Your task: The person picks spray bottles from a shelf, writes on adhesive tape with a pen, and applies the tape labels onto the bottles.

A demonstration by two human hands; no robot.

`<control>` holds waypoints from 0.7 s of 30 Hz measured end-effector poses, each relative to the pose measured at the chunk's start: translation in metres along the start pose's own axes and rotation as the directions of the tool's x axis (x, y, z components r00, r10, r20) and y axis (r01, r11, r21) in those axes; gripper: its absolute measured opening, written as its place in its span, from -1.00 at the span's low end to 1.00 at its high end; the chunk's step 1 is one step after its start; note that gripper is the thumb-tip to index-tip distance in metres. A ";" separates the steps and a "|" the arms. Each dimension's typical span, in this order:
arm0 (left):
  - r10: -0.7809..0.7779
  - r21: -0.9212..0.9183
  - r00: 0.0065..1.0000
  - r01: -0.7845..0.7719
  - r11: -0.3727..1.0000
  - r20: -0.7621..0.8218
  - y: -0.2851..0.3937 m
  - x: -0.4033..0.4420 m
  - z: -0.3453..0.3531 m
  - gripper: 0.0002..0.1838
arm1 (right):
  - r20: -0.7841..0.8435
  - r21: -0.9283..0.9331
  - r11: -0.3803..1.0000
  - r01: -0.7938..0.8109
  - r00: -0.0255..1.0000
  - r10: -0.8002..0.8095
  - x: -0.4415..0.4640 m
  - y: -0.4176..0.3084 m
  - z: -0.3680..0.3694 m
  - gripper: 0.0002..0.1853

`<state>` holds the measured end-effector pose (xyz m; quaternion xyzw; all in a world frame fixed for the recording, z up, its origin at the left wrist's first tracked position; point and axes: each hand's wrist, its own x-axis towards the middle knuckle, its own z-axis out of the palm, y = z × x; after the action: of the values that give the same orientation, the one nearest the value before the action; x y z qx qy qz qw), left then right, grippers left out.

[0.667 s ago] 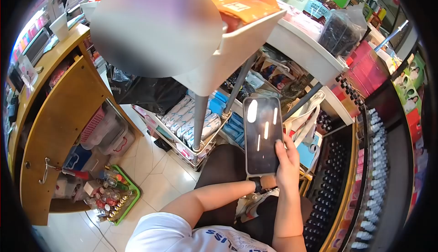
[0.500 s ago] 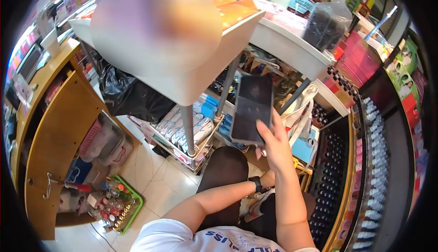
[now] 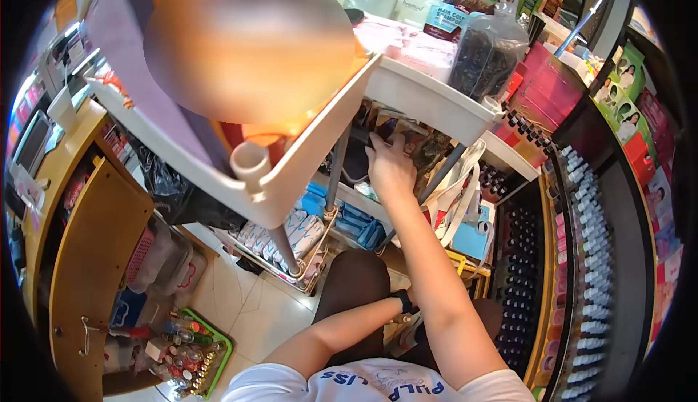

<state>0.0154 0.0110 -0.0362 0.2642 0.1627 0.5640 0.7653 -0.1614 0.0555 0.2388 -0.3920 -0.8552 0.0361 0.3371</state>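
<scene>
My right hand reaches into the shelf under the white cart's upper tray. Its fingers are bent at the right edge of a dark flat phone, which lies low among the shelf's contents; the grip is partly hidden. Packets and wrapped goods crowd around the fingertips. My left hand, below a black wristwatch, rests between my knees. My right forearm covers most of it, so its fingers do not show clearly.
A canvas bag hangs right of my forearm. Blue packs fill a lower shelf. Nearer stands another white tray's corner. Racks of small bottles line the right. A green tray of bottles sits on the floor by an open cabinet door.
My right hand has moved up and left, taking the phone from in front of the cart into the shelf. The view has shifted, and the near white tray appears lower and further left.
</scene>
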 end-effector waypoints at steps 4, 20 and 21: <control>-0.058 0.269 0.990 0.090 0.959 -0.126 0.013 -0.016 -0.009 -0.65 | 0.079 0.273 0.945 0.178 0.975 -0.207 -0.053 -0.018 -0.069 -0.76; 0.560 0.893 0.755 -0.447 0.060 0.340 0.157 -0.047 0.197 -0.49 | 0.644 0.164 0.976 -0.140 0.765 0.002 -0.159 0.150 -0.256 -0.67; 0.689 0.868 0.541 -0.401 -0.293 0.482 0.174 -0.049 0.196 -0.50 | 0.646 0.162 0.978 -0.135 0.763 -0.002 -0.156 0.155 -0.269 -0.67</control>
<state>-0.0285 -0.0399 0.2218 0.6694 0.4255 0.6089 -0.0070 0.1744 -0.0005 0.3096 -0.3503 -0.8963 0.2652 0.0597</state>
